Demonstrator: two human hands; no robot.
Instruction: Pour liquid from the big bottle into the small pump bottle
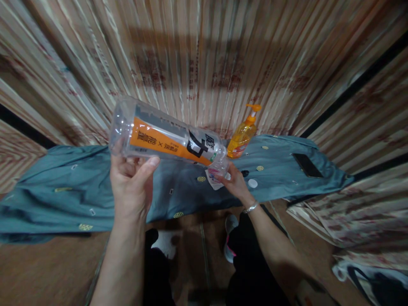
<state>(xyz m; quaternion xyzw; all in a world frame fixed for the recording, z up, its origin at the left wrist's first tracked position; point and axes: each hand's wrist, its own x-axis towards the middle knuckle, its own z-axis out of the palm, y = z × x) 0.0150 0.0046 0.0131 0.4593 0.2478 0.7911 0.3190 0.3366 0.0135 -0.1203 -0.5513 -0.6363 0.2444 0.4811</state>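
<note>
My left hand point(132, 180) grips the base end of a clear empty plastic bottle point(165, 138) with an orange and grey label, held on its side, neck pointing right and slightly down. My right hand point(234, 182) is closed around the bottle's neck, pinching a small white cloth or tissue point(214, 180) against it. Both hands hover above a table covered with a teal cloth point(95, 187). An orange pump bottle of liquid soap point(242, 136) stands just behind the neck of the clear bottle.
A black phone point(307, 165) lies on the teal cloth at the right. A small white round cap or disc point(252, 183) rests near my right wrist. Striped curtains hang behind. My legs and shoes show below the table edge.
</note>
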